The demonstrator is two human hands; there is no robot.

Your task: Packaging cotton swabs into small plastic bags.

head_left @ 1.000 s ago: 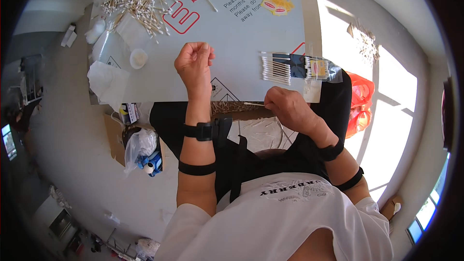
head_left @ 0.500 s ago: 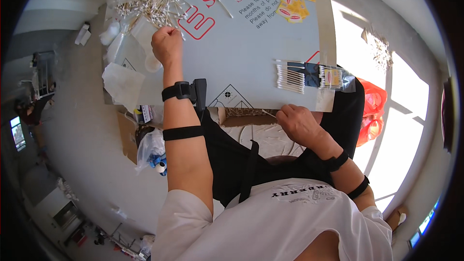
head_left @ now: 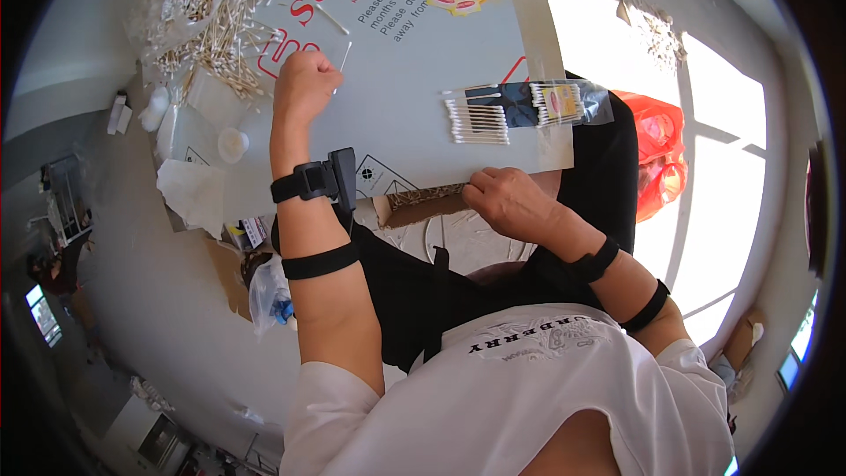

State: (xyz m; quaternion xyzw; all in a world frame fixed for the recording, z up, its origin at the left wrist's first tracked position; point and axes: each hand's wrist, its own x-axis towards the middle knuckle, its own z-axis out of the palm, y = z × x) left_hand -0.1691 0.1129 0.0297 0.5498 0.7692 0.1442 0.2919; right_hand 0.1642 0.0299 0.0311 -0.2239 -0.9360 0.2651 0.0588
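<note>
left hand [head_left: 304, 86]: arm stretched forward, fist curled, pinching a single cotton swab [head_left: 344, 56] beside the loose swab pile [head_left: 211, 18] | right hand [head_left: 507, 198]: fingers curled on the near edge of the grey board [head_left: 414, 62], holding nothing | clear swab packet [head_left: 520, 108] lies just beyond it

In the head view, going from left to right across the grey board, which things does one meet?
Small white cup → left hand → row of cotton swabs → clear packet. The loose swab pile at the top spreads too widely to place.
</note>
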